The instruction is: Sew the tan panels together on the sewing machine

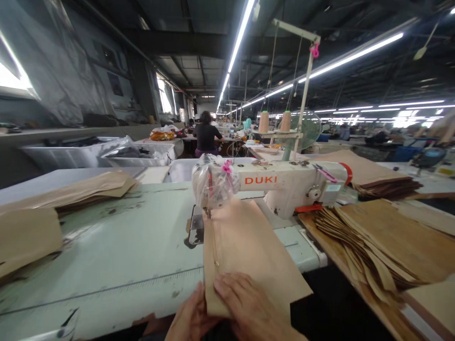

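Under the head of the sewing machine point(261, 180), your tan panel point(254, 246) runs from the presser foot point(209, 213) back toward you, its near end beneath and between your hands. Your right hand point(249, 300) lies flat on the panel's near part, fingers extended and close together, pressing rather than gripping. Your left hand point(190, 312) is at the near left edge, fingertips up against it — whether they pinch the material you cannot tell, since part of that hand is hidden below the panel. Along the panel's left side runs a narrow strip point(214, 241), perhaps a zipper, with a small metallic piece just beyond your right fingertips. Crumpled clear plastic point(202, 177) covers the machine's head, and the panel's far end is blurred; both your wrists are cut off by the lower border. Around this spreads the pale green tabletop point(142, 237), marked with a ruler line point(106, 290) and dark scuffs. To your left lie tan pieces point(99, 189); to your right, a fanned stack point(369, 251) rests on a brown board. Farther off stand two thread cones point(263, 122), a fan point(311, 132) and a person in black point(206, 137) — with strip lights point(240, 35) overhead.
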### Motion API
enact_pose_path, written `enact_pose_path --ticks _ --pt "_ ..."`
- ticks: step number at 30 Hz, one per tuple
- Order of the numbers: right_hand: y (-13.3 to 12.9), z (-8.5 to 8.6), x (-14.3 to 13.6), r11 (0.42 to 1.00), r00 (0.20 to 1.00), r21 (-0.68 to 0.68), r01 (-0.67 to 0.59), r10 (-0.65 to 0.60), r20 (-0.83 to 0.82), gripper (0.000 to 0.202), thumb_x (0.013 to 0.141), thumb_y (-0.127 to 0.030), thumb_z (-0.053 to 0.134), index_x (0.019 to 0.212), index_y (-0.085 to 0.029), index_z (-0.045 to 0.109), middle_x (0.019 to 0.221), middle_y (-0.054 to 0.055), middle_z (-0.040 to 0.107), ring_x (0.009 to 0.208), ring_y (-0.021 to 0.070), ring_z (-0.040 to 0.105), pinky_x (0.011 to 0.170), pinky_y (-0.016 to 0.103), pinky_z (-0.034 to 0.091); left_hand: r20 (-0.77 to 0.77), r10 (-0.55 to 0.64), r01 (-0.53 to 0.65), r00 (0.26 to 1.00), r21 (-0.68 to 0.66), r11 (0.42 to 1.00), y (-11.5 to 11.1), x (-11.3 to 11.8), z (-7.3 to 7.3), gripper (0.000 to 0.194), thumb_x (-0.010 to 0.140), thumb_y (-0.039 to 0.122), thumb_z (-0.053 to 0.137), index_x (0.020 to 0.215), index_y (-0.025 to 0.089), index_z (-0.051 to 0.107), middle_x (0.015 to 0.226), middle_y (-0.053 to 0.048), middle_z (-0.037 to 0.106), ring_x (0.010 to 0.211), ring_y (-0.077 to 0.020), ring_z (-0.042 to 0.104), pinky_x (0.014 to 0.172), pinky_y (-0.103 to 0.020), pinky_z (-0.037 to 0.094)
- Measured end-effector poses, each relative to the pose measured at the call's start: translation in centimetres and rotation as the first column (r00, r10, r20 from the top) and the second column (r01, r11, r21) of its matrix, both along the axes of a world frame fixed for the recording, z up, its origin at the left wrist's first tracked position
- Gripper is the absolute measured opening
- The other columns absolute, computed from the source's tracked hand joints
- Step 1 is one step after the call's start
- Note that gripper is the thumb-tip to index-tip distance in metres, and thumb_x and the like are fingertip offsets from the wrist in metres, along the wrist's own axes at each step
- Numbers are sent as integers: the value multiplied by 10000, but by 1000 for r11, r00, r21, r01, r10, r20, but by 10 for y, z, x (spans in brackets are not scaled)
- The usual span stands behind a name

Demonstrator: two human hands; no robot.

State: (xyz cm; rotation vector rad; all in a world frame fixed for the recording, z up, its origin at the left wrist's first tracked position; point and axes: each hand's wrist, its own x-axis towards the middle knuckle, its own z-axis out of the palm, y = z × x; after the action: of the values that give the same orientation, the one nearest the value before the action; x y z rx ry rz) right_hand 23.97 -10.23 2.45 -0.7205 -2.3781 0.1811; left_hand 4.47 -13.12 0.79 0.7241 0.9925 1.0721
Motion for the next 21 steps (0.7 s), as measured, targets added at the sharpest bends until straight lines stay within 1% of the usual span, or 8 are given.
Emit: enact_pose_path --ticks 1,3,5,7,9,13,17,21 --pt "1 9 2 990 998 -141 12 -20 -59 388 968 -153 458 1343 -153 557 1292 110 644 1194 227 591 1060 357 451 78 -18 20 997 -20 1000 2 1 0 659 859 707 626 1157 125 704 1147 -148 742 1127 -316 685 1066 -514 486" --pt "6 31 5 915 978 -399 56 -131 -164 284 1022 -183 407 1155 -190 658 1084 53 707 1005 172 657 910 272 510 237 -48 64 970 -61 996 5 1 -1 718 794 721 691 1130 88 726 1154 -170 737 1153 -349 669 1091 -501 466" --pt "10 47 7 849 966 -525 66 -186 -180 288 1057 -266 412 984 -196 681 927 24 703 862 154 662 778 235 507 348 -52 90 936 -92 992 7 -1 -1 701 760 681 756 1125 82 738 1184 -177 722 1161 -363 662 1089 -498 465" --pt "12 51 6 842 980 -539 26 -127 -151 282 1057 -298 447 930 -193 676 928 24 698 882 163 657 787 237 491 385 -37 93 922 -126 988 8 -2 0 672 717 647 814 1093 93 756 1170 -175 725 1140 -368 673 1072 -499 480" --pt "11 47 4 850 989 -527 -20 -60 -134 252 1056 -276 458 963 -193 677 994 33 698 962 171 647 848 244 480 396 -26 92 918 -149 985 7 -1 2 678 663 630 861 1073 99 765 1141 -173 734 1129 -370 678 1060 -499 491" --pt "10 39 5 851 989 -524 -40 -43 -145 241 1063 -260 452 969 -192 663 982 32 679 953 159 627 851 236 478 363 2 45 932 -122 992 4 2 8 616 654 560 899 1048 102 775 1136 -168 735 1128 -371 678 1052 -488 501" --pt "12 44 9 868 994 -491 -70 19 -108 185 1039 -165 470 1057 -197 651 1070 38 662 1034 158 598 924 242 470 373 9 54 928 -158 986 4 1 12 601 605 570 920 983 120 793 1124 -172 736 1110 -380 685 1039 -498 505" --pt "12 46 6 870 992 -479 -117 83 -91 210 1016 -107 454 1076 -182 641 1112 53 638 1062 148 587 942 227 475 379 -15 87 925 -173 981 7 -1 13 612 618 562 916 1039 138 787 1128 -160 738 1098 -348 698 1020 -457 521"
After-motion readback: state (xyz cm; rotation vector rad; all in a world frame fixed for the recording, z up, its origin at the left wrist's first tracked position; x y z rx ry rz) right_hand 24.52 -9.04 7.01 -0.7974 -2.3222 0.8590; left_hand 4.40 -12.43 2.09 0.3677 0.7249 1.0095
